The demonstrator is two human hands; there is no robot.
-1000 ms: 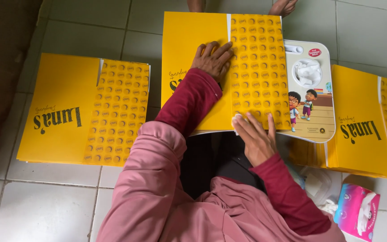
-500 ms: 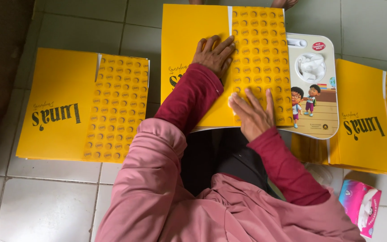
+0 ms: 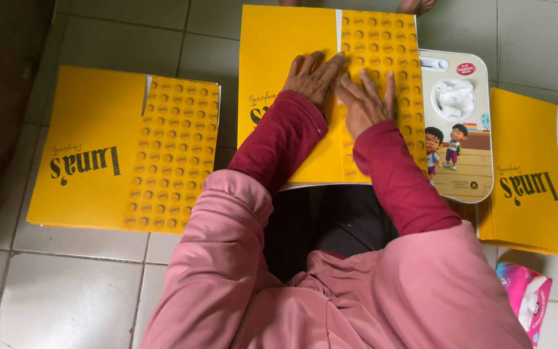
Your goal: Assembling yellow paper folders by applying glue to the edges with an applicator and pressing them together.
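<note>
A flat yellow cardboard sheet [image 3: 285, 52] with a dotted panel lies in front of me on the tiled floor. My left hand [image 3: 314, 77] rests flat on it near the white seam between plain and dotted parts. My right hand [image 3: 366, 100] lies flat beside it on the dotted panel, fingers spread, the two hands almost touching. Both hands press on the sheet and hold nothing. Dark red sleeves under a pink garment cover my arms.
A stack of the same yellow sheets [image 3: 98, 155] lies to the left, another stack [image 3: 534, 181] to the right. A cartoon-printed lap tray [image 3: 463, 129] with a white item sits under the sheet's right edge. A pink tissue pack [image 3: 524, 300] is at lower right. Someone's toes [image 3: 414, 5] show at the top.
My right hand slid forward from the sheet's near edge onto the dotted panel, ending beside my left hand. The left hand stayed in place.
</note>
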